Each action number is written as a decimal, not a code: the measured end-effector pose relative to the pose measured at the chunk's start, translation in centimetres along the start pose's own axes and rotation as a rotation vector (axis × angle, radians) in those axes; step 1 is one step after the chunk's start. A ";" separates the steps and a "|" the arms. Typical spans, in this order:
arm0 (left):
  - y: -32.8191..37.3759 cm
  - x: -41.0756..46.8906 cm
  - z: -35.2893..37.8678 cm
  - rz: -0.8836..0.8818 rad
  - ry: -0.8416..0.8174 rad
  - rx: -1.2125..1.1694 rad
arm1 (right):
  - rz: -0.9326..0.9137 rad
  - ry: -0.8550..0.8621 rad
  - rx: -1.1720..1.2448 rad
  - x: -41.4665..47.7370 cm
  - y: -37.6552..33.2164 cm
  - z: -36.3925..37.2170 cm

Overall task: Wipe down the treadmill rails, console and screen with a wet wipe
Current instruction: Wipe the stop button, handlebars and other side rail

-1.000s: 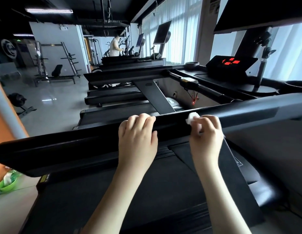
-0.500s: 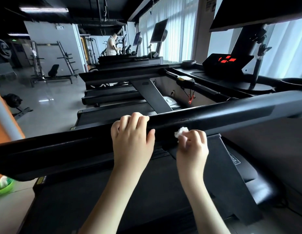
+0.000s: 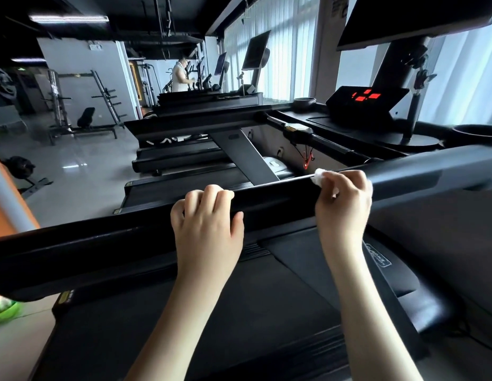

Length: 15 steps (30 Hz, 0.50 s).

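Our right hand (image 3: 342,204) pinches the wipe (image 3: 319,177), a small white wad, against the top edge of the rail (image 3: 101,243); our left hand (image 3: 207,229) grips the same rail nearby, curled over it. The wipe looks soft, light and limp, so we would hold it bunched in a pinch; the rail seems stiff and smooth.
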<state>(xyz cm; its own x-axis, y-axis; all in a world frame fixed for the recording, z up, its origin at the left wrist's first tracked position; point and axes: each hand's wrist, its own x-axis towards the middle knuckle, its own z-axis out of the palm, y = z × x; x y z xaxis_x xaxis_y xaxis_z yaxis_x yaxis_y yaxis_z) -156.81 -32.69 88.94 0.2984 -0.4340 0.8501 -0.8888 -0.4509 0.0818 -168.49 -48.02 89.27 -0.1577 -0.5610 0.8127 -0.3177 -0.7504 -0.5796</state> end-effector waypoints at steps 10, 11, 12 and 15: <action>2.8 1.4 0.6 0.076 -0.047 -0.061 | 0.042 -0.048 0.010 -0.4 0.9 -1.4; 3.1 1.5 0.9 0.083 -0.062 -0.062 | 0.041 -0.056 0.003 -1.1 0.8 -1.5; 3.4 1.6 1.2 0.087 -0.071 -0.056 | 0.029 -0.082 0.014 -1.8 0.5 -1.5; 3.7 1.6 1.6 0.065 -0.078 -0.028 | -0.018 -0.147 0.100 -2.6 0.7 -1.6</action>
<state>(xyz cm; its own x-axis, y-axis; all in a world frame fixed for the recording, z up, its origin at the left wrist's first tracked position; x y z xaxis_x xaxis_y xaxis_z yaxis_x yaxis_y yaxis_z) -159.04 -36.32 89.80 0.2647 -0.5214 0.8113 -0.9164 -0.3979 0.0432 -169.79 -46.48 86.86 -0.0115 -0.5865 0.8099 -0.2234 -0.7880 -0.5738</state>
